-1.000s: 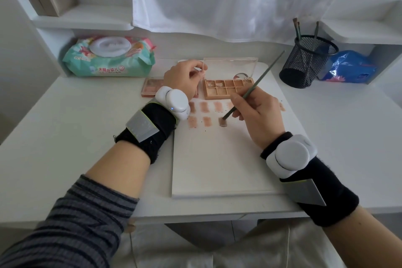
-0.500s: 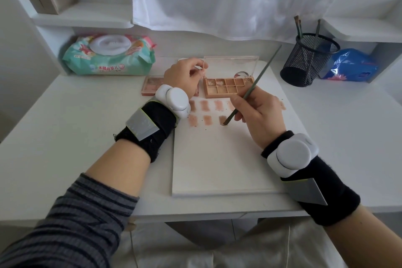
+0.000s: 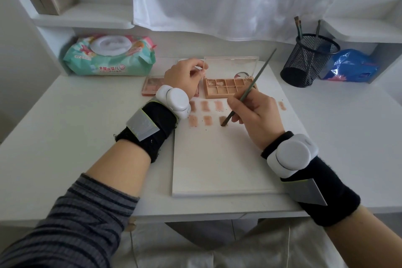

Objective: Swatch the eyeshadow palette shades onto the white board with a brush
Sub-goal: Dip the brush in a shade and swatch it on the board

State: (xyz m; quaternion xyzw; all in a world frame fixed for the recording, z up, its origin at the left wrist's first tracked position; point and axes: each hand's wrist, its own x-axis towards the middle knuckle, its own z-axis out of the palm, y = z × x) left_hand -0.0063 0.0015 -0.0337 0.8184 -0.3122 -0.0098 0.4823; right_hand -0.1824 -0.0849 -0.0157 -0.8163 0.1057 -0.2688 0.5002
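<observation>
A white board (image 3: pixel 219 159) lies flat on the desk with several pinkish-brown swatches (image 3: pixel 205 105) in two rows near its far end. My right hand (image 3: pixel 256 115) grips a thin grey brush (image 3: pixel 250 88); its tip touches the darker third swatch of the lower row (image 3: pixel 223 121). An open eyeshadow palette (image 3: pixel 228 87) with a clear upright lid sits at the board's far edge. My left hand (image 3: pixel 185 77) rests beside the palette and pinches a small thin object whose nature I cannot tell.
A second pink palette (image 3: pixel 151 85) lies left of my left hand. A wet-wipes pack (image 3: pixel 108 55) sits at the back left. A black mesh pen cup (image 3: pixel 309 60) with brushes and a blue bag (image 3: pixel 350 66) stand back right. A white cloth hangs above.
The brush tip has stayed on the third lower swatch, stroking slightly up and down it. My left hand has stayed beside the palette.
</observation>
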